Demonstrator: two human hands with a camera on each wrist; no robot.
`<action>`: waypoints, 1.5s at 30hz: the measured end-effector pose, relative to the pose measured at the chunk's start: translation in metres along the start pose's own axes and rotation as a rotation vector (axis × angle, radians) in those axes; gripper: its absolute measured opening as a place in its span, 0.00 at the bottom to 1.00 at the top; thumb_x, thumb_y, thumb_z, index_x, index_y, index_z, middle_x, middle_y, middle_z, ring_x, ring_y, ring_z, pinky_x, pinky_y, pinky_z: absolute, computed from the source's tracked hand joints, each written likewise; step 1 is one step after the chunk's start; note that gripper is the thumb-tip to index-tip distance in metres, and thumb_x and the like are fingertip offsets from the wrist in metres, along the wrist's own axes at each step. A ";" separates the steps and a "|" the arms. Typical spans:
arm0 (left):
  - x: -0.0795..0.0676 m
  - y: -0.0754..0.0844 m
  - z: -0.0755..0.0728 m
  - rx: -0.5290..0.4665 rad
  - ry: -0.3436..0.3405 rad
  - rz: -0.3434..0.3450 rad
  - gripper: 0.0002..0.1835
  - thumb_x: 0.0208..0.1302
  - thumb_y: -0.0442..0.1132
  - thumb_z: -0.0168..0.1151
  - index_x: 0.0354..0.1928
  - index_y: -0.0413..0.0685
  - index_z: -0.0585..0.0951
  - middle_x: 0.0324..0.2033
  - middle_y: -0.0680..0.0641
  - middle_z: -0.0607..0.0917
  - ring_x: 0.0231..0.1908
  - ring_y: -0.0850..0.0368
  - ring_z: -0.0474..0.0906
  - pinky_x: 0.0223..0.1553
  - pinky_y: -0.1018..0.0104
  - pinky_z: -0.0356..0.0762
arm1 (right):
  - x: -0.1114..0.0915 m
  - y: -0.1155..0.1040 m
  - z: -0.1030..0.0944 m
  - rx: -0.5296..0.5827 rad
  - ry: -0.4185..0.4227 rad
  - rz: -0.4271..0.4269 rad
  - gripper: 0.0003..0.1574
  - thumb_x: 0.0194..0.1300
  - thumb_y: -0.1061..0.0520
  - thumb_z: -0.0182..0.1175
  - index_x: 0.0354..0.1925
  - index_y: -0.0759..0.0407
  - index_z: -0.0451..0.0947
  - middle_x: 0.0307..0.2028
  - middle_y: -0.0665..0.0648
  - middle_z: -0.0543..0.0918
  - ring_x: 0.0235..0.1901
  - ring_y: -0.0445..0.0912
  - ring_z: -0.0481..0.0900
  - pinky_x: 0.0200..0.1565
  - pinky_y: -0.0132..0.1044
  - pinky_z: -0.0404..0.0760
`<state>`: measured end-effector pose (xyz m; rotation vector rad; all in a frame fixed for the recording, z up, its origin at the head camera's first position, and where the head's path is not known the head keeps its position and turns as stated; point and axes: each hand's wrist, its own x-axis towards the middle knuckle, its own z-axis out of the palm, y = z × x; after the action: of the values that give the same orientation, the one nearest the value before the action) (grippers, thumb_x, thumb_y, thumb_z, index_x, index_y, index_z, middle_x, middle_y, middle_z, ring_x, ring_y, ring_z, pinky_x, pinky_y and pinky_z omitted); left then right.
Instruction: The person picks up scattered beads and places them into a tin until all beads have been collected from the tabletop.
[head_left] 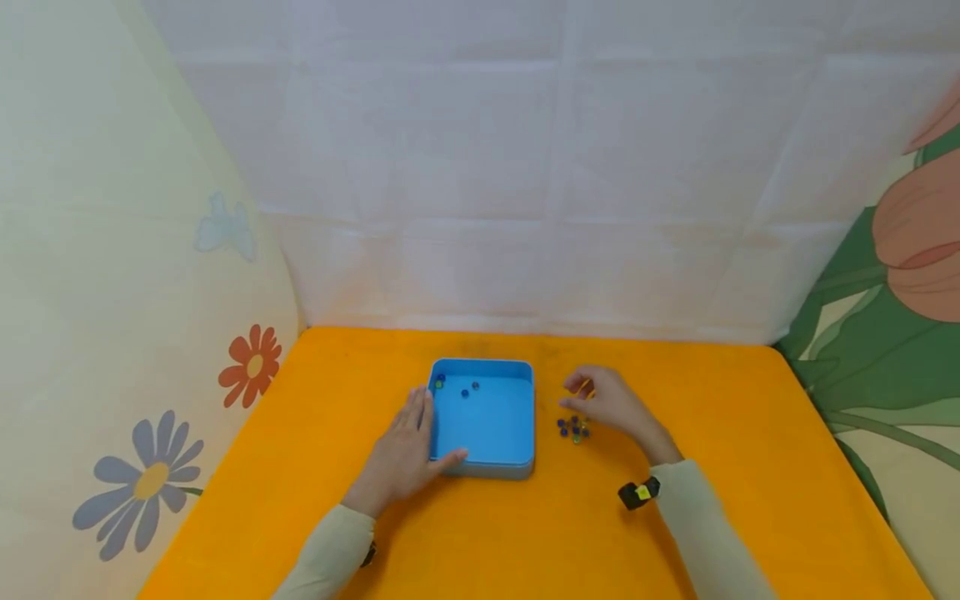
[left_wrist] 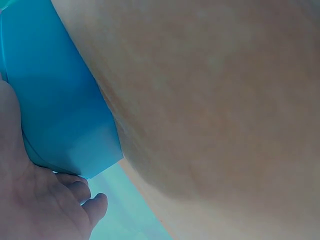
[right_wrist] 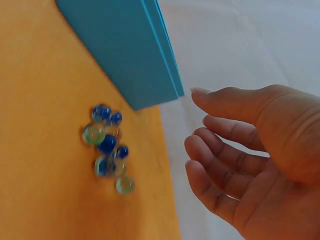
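A square blue box [head_left: 483,429], without a lid, sits on the orange table. Several glass marbles [head_left: 465,393] lie inside it toward the far left. My left hand [head_left: 401,454] rests against the box's left side with its fingers straight, and its thumb reaches over the near rim. To the right of the box is a small cluster of blue and yellowish-green marbles [right_wrist: 106,144]. My right hand [head_left: 611,408] hovers just above and beyond that cluster. In the right wrist view its fingers [right_wrist: 215,155] bend loosely, with nothing seen between them and the thumb.
An orange cloth [head_left: 600,542] covers the table. Behind it hangs a creased white sheet [head_left: 487,167]. Flower-printed cloth stands on the left [head_left: 90,292] and on the right [head_left: 922,367].
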<state>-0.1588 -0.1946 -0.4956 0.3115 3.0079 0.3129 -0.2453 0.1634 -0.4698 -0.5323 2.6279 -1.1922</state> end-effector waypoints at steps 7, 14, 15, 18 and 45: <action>-0.001 0.001 -0.001 -0.004 -0.002 0.005 0.67 0.63 0.84 0.48 0.84 0.36 0.46 0.85 0.35 0.46 0.85 0.38 0.45 0.80 0.42 0.60 | -0.013 0.024 -0.003 0.000 0.026 0.052 0.19 0.71 0.55 0.69 0.53 0.66 0.83 0.44 0.59 0.87 0.43 0.49 0.83 0.41 0.38 0.85; -0.001 0.001 -0.004 0.001 0.006 0.016 0.67 0.64 0.83 0.49 0.83 0.35 0.46 0.85 0.34 0.46 0.85 0.37 0.45 0.80 0.42 0.59 | -0.021 0.041 0.002 -0.015 0.031 0.075 0.27 0.69 0.55 0.71 0.61 0.66 0.80 0.48 0.62 0.87 0.45 0.49 0.83 0.46 0.42 0.85; -0.001 0.001 -0.004 0.002 0.006 0.017 0.67 0.64 0.83 0.49 0.83 0.35 0.46 0.85 0.34 0.46 0.85 0.37 0.45 0.80 0.42 0.59 | -0.022 0.043 0.003 -0.014 0.030 0.088 0.27 0.69 0.55 0.71 0.61 0.66 0.80 0.49 0.62 0.88 0.45 0.49 0.83 0.47 0.43 0.86; -0.002 0.001 -0.004 0.006 0.007 0.021 0.66 0.65 0.82 0.48 0.83 0.34 0.46 0.84 0.34 0.46 0.85 0.37 0.44 0.81 0.42 0.58 | -0.024 0.047 0.006 -0.007 0.022 0.112 0.27 0.69 0.55 0.71 0.62 0.65 0.80 0.52 0.62 0.88 0.49 0.51 0.84 0.51 0.48 0.87; -0.002 0.002 0.001 -0.012 0.013 0.018 0.68 0.63 0.85 0.45 0.84 0.35 0.45 0.85 0.35 0.45 0.85 0.37 0.43 0.81 0.41 0.57 | -0.022 0.055 0.008 -0.072 -0.021 0.096 0.11 0.70 0.59 0.69 0.49 0.62 0.85 0.37 0.54 0.85 0.36 0.44 0.78 0.39 0.38 0.80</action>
<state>-0.1564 -0.1934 -0.4958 0.3365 3.0161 0.3359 -0.2358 0.1997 -0.5159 -0.4232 2.6545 -1.0621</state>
